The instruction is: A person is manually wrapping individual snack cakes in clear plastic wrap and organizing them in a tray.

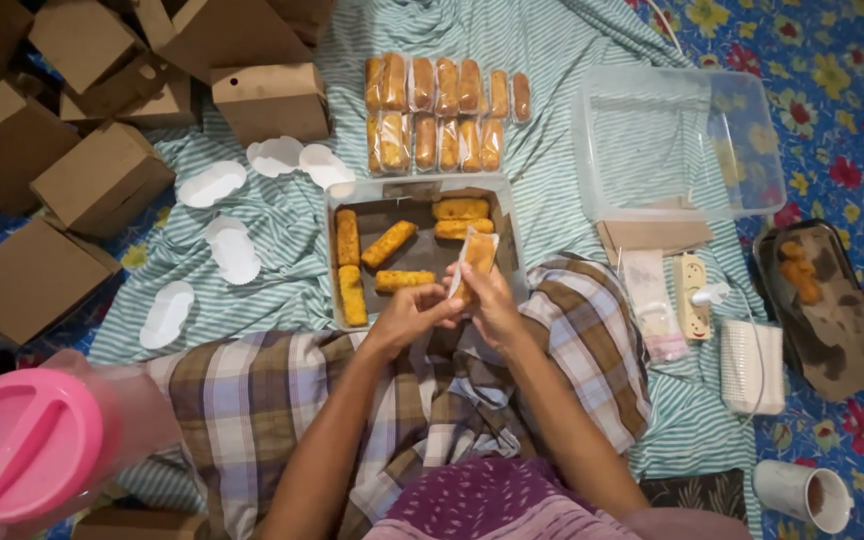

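My left hand (pixel 414 315) and my right hand (pixel 490 298) meet over the near edge of a metal tray (pixel 422 255). Together they hold a golden fried roll (pixel 478 255) that sits partly inside a thin clear wrapper. Several bare fried rolls (pixel 388 244) lie on the tray's brown paper. Beyond the tray, two rows of wrapped rolls (pixel 442 110) rest on the striped cloth (pixel 282 250). My legs under a plaid cloth (pixel 282 390) frame the tray's near side.
Folded brown cardboard boxes (pixel 102 175) pile at the left, with white oval papers (pixel 234 250) beside them. A clear plastic tub (pixel 677 140) stands at the right, then a power strip (pixel 692 295), a cup stack (pixel 752 365), a dark tray (pixel 832 310), a mug (pixel 807 492). A pink-lidded jug (pixel 27 440) sits near left.
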